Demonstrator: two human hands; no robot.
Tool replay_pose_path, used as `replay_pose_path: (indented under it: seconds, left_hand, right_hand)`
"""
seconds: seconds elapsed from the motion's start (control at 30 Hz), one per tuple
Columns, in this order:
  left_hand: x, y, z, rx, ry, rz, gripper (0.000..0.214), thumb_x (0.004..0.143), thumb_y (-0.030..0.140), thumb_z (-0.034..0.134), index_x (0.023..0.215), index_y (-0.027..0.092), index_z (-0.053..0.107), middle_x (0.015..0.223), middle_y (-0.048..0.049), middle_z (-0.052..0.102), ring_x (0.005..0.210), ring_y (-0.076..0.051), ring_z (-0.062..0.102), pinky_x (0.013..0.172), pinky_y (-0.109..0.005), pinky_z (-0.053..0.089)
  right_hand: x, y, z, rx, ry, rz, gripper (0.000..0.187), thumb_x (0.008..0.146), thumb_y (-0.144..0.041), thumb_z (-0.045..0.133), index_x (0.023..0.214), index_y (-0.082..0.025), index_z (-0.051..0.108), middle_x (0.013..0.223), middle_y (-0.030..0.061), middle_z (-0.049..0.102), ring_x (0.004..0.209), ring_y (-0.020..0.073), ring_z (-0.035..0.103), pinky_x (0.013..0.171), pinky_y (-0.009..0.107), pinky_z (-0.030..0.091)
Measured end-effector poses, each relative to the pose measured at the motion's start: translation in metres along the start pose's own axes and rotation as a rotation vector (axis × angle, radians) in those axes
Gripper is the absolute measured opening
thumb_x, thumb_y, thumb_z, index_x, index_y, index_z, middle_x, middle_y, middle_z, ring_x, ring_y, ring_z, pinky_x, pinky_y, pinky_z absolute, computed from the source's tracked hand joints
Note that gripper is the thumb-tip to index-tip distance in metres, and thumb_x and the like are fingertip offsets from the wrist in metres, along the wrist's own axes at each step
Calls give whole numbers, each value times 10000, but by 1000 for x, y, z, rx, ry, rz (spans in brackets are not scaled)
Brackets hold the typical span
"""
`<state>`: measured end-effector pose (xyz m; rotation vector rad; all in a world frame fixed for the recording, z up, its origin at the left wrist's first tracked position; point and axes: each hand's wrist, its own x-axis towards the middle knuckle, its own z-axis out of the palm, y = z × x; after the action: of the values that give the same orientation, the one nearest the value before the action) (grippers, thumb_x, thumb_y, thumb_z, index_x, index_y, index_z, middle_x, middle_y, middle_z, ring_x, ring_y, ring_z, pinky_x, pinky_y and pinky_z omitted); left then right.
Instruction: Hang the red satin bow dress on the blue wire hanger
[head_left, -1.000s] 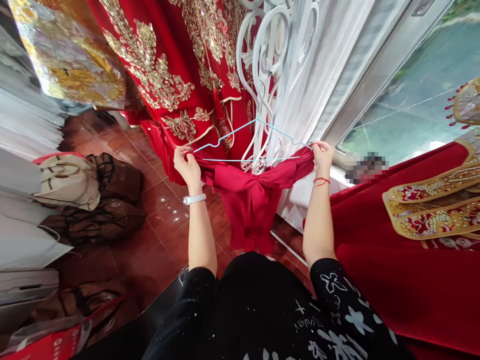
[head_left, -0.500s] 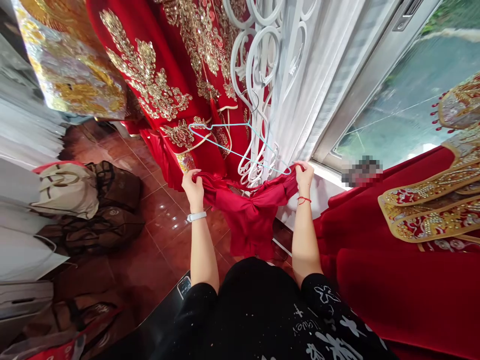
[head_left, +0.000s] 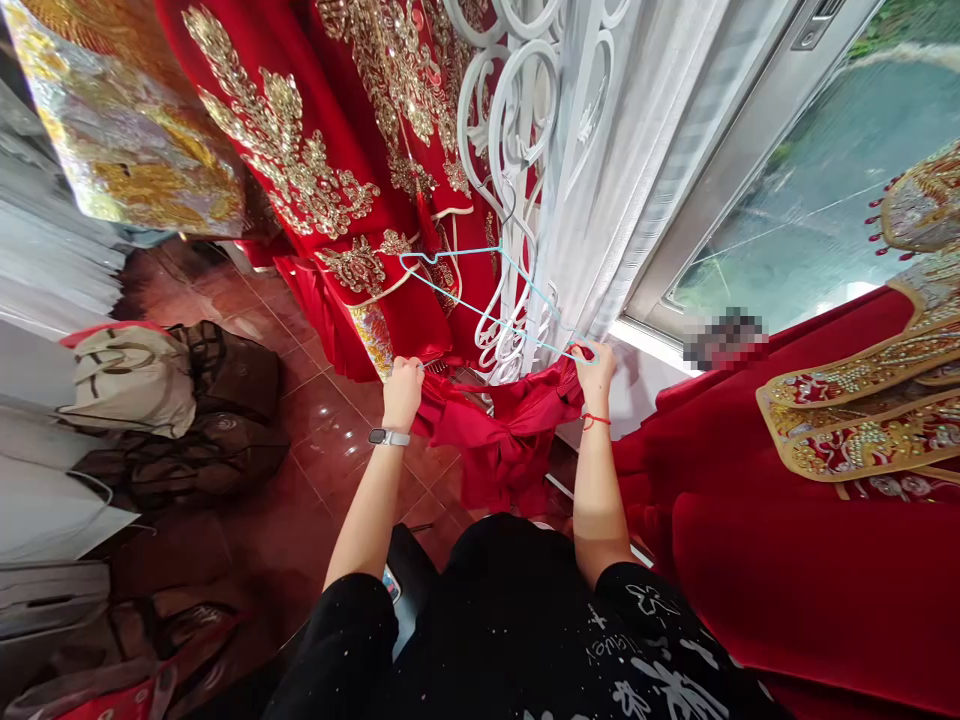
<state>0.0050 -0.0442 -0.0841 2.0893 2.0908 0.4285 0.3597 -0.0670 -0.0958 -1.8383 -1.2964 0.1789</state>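
Head view put the red dress [head_left: 510,440] below frame centre, our left hand [head_left: 403,388] and right hand [head_left: 595,374] gripping its top corners, the hanger [head_left: 489,316] meeting the right. It seemed light, soft, perhaps slippery, best held there.

From my seat, the back of the left hand [head_left: 403,393] masks its fingertips and the bit of red garment [head_left: 502,445] bunched inside. By the right hand [head_left: 595,368], the thin hanger [head_left: 501,248] overlaps the fingers; I can't quite tell whether they touch it. Below the black shirt's [head_left: 495,620] outline I lose the garment. A sleeve [head_left: 349,630] covers part of a phone [head_left: 391,584]. A pixelated patch [head_left: 724,338] is unreadable. The gold-embroidered gown [head_left: 289,140] runs off my top edge, the beaded costume [head_left: 847,425] off the right.
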Motion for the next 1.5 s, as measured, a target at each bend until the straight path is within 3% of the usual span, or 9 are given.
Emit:
replay_pose_path:
  seconds: [0.1, 0.23, 0.3, 0.57, 0.83, 1.0, 1.27, 1.4, 1.5]
  left_hand:
    - [1, -3, 11, 0, -44, 39, 269, 1054, 196, 456, 1095, 131, 713, 1218, -174, 642, 965, -256, 724, 877, -350, 585]
    - [-2, -6, 24, -105, -152, 102, 118, 921, 132, 686, 1009, 122, 763, 1165, -148, 669, 1069, -239, 709, 1043, -339, 560]
    - [-4, -6, 29, -62, -220, 69, 209, 855, 85, 727, 1055, 119, 774, 1214, -150, 670, 1107, -242, 710, 1045, -329, 558]
    - [-9, -5, 33, 111, -282, -77, 341, 983, 72, 432, 1070, 94, 761, 1288, -218, 648, 1094, -348, 752, 946, -421, 583]
    - [-15, -14, 38, 133, -376, -86, 498, 963, 49, 454, 1358, 198, 719, 1432, -197, 581, 1145, -315, 758, 1011, -396, 572]
    - [-17, -17, 44, 152, -362, -128, 334, 987, 152, 530, 1243, 135, 745, 1360, -208, 625, 1135, -342, 751, 993, -406, 581]
    - [-25, -9, 45, 202, -203, -83, 403, 1074, 300, 422, 1224, 150, 765, 1375, -222, 618, 1296, -413, 616, 1015, -507, 558]
    - [-25, -4, 44, -48, -76, -94, 325, 1035, 250, 450, 951, 151, 749, 1318, -211, 661, 1282, -383, 601, 1079, -522, 501]
    - [-20, -1, 44, -520, -75, -209, 290, 967, 205, 461, 707, 186, 588, 979, -138, 707, 1110, -297, 664, 1054, -442, 509]
  right_hand:
    - [0, -4, 5, 56, 74, 51, 169, 843, -191, 552, 829, -181, 721, 932, 143, 770, 926, 267, 644, 927, 415, 525]
    - [-6, -14, 4, 139, 91, 114, 138, 827, -192, 581, 777, -191, 710, 934, 143, 785, 967, 280, 643, 1005, 419, 499]
    - [-8, -16, 1, 163, 92, 115, 138, 825, -200, 581, 765, -193, 705, 952, 140, 793, 989, 280, 643, 1022, 410, 490]
    - [-8, -12, -3, 217, 99, 70, 76, 796, -159, 627, 767, -183, 694, 937, 151, 772, 930, 233, 654, 1008, 354, 504]
    - [-10, -12, -5, 182, 81, 99, 111, 802, -178, 603, 775, -199, 709, 977, 132, 781, 1010, 259, 669, 1047, 397, 509]
    - [-11, -15, -9, 152, 54, 113, 146, 812, -195, 616, 809, -194, 762, 918, 108, 779, 962, 251, 642, 1017, 389, 506]
    - [-13, -15, -9, 186, 79, 108, 192, 835, -183, 625, 895, -150, 804, 896, 110, 734, 909, 229, 610, 976, 366, 494]
    - [-13, -15, -6, 197, 125, 133, 207, 854, -204, 622, 943, -148, 800, 936, 103, 712, 911, 219, 587, 981, 373, 497]
    - [-15, -17, -5, 166, 146, 119, 198, 868, -218, 603, 898, -153, 788, 925, 108, 687, 970, 236, 576, 995, 382, 493]
